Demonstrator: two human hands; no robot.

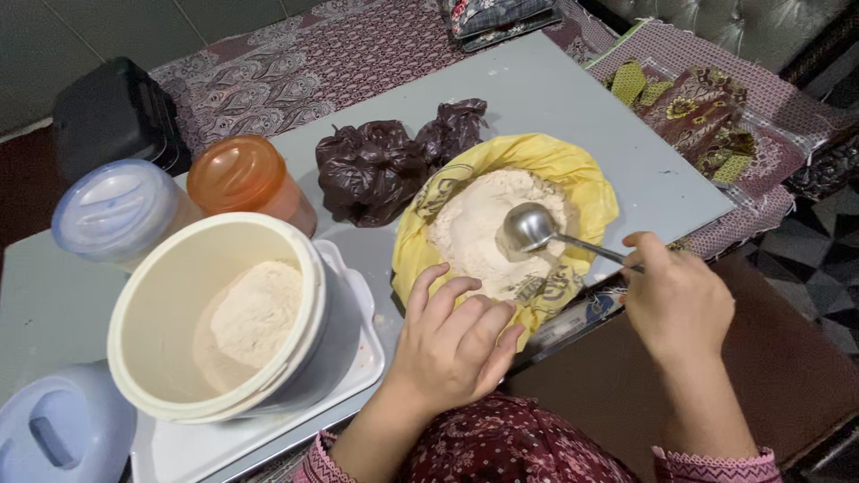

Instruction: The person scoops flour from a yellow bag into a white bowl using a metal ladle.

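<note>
I see a yellow plastic bag [573,174] of flour, open, mid-table; dark brown tied bags [376,170] touching it on its left side

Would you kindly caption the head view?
Right hand dips ladle into flour in yellow bag; left hand steadies its edge.

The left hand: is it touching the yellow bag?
Touching. The head view shows the left hand resting on the near edge of the yellow bag, fingers pressing its rim down beside the flour.
</note>
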